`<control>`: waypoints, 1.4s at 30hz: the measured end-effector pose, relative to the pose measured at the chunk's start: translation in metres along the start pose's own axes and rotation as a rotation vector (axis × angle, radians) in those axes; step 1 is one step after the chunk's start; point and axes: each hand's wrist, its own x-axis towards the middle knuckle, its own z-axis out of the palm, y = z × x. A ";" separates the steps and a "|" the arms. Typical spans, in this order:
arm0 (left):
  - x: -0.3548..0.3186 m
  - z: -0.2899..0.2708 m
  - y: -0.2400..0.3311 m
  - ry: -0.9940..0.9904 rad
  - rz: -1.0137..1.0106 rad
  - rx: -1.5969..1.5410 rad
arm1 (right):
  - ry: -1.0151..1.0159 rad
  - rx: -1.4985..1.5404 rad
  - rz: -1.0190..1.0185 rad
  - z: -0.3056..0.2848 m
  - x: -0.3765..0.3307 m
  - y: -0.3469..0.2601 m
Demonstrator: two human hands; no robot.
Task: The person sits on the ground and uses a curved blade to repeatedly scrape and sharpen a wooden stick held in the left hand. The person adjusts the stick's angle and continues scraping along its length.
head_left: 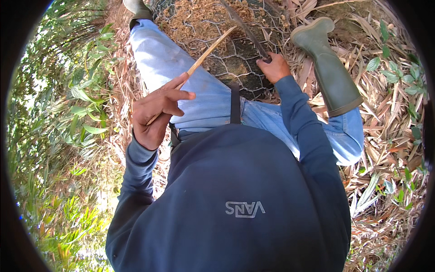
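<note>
From where I watch, green plants fill 9 to 10 o'clock. At 10 o'clock my left hand has its fingers loosely closed on a pale strip, whose short end shows below the palm and whose long end slants up to 12 o'clock. It passes over the left trouser leg. Beyond lie brown shavings and wire mesh. The dark tool, which I take for a blade, runs from 12 toward 1 o'clock, just beside the strip's tip; I cannot tell whether they touch. At 1 o'clock my right hand is wrapped tightly round its near end. A green boot stands at 2 o'clock.

I judge that a slip off the narrow strip could send the tool into the leg; the loose left grip could let the strip twist, and the mesh might snag either.
</note>
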 end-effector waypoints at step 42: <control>-0.006 0.049 -0.005 0.512 -0.063 -0.114 | -0.025 -0.030 -0.181 0.007 -0.034 -0.028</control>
